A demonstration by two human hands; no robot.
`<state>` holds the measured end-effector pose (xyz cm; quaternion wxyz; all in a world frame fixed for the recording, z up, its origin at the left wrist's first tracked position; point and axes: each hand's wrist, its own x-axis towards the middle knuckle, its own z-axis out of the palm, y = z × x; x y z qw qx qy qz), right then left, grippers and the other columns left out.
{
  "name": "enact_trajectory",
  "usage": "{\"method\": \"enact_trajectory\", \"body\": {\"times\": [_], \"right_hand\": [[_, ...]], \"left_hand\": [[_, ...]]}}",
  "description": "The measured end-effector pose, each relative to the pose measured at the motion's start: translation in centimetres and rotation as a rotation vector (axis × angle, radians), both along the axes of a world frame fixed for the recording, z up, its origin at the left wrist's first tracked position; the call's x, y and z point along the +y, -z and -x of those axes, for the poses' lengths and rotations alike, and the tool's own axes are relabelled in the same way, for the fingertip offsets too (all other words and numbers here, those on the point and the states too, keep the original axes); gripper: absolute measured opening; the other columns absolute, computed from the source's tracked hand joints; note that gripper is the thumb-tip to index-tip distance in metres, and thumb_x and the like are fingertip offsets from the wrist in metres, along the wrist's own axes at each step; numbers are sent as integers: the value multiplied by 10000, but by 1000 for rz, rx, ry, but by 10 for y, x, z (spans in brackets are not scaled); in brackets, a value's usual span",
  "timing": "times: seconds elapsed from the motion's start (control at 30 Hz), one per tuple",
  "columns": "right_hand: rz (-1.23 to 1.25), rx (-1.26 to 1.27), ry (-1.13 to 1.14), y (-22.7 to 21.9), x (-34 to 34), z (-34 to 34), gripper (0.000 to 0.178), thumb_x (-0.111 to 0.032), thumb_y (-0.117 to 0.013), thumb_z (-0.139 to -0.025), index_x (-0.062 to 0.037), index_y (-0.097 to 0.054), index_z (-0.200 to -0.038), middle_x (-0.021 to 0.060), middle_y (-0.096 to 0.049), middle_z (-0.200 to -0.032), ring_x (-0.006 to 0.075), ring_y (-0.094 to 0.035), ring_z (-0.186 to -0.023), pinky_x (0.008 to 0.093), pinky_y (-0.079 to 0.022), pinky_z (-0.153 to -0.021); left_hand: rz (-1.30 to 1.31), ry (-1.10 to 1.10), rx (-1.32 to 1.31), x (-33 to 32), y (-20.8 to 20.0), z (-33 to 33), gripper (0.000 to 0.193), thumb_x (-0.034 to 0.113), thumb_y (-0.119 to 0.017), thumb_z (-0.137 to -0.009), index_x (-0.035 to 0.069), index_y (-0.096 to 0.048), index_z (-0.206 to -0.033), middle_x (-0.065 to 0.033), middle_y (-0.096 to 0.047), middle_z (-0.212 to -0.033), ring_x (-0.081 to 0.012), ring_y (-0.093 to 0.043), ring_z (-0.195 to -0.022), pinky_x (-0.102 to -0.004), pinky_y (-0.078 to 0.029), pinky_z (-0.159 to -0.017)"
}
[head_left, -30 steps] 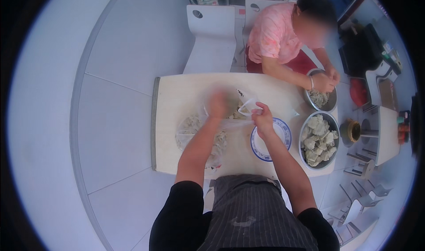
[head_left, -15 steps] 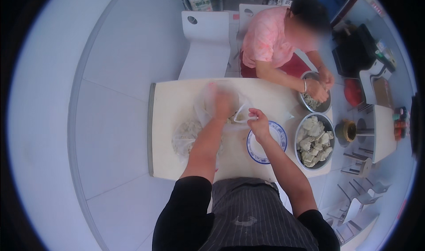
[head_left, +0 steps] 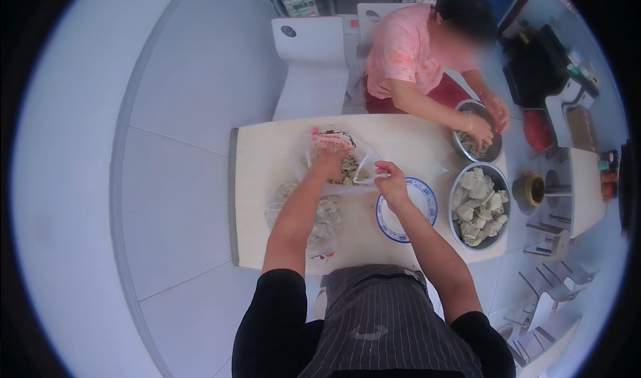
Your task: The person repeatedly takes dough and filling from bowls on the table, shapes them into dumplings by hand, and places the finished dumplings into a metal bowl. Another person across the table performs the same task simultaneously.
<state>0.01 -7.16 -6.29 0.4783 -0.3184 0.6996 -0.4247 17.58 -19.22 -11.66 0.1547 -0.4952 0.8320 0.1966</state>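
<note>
My left hand (head_left: pixel 327 164) reaches into a translucent plastic bag (head_left: pixel 358 180) with red print, its fingers laid out over the pale pieces inside. Those pieces look like dumplings or wontons, partly hidden by the hand and film. My right hand (head_left: pixel 392 183) pinches the bag's white handle loop at its right side. Beneath my right wrist lies a white plate (head_left: pixel 384 222) with a blue patterned rim. A second clear bag (head_left: pixel 325 218) filled with similar pale pieces rests beside my left forearm.
At the right end of the table (head_left: pixel 258 178) stands a metal bowl of wrapped dumplings (head_left: pixel 482 203). Behind it, a co-worker in a pink shirt (head_left: pixel 404 51) has both hands in a smaller metal bowl (head_left: pixel 461 144) of greenish filling. A white chair (head_left: pixel 310 78) stands across the table.
My left hand, blurred by motion before, has shifted slightly left and is now sharp, and the bag's red print shows. My right hand keeps its pinch. The co-worker's hands have moved within the bowl.
</note>
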Motion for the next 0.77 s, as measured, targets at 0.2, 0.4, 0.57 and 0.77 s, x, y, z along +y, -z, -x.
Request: {"method": "enact_trajectory", "body": {"times": [0.2,0.4,0.57,0.77], "right_hand": [[-17,11,-5,-3,3,-3,414,36,-611,-671,-55,-626,-1074,61,-618,-967,163,-583,-859,269,-468,-737],[32,20,-20,-5,-2,-11,407,33,-610,-676,-52,-625,-1073,70,-624,-961,167,-590,-861,268,-472,-730],[11,33,-12,-6,7,-7,414,30,-606,-678,-53,-621,-1083,72,-627,-955,168,-592,-862,270,-472,-732],[-18,30,-51,-7,11,-11,454,45,-561,-698,-42,-590,-1142,53,-597,-996,127,-564,-818,241,-466,-680]], "left_hand": [[-108,-28,129,11,-33,8,651,130,-767,-627,248,-546,-1229,-110,-264,-1459,-426,-292,-1300,-504,-372,-1032],[-11,86,249,-8,22,-25,379,59,-712,-640,165,-650,-999,-149,-431,-1342,-382,-448,-1188,-447,-408,-989],[19,16,332,11,20,-21,443,120,-740,-623,184,-643,-1051,-178,-417,-1353,-386,-432,-1215,-448,-382,-1018],[26,56,7,55,-18,-4,777,261,-789,-618,261,-465,-1324,-167,-213,-1488,-375,-131,-1407,-628,-248,-1062]]}}
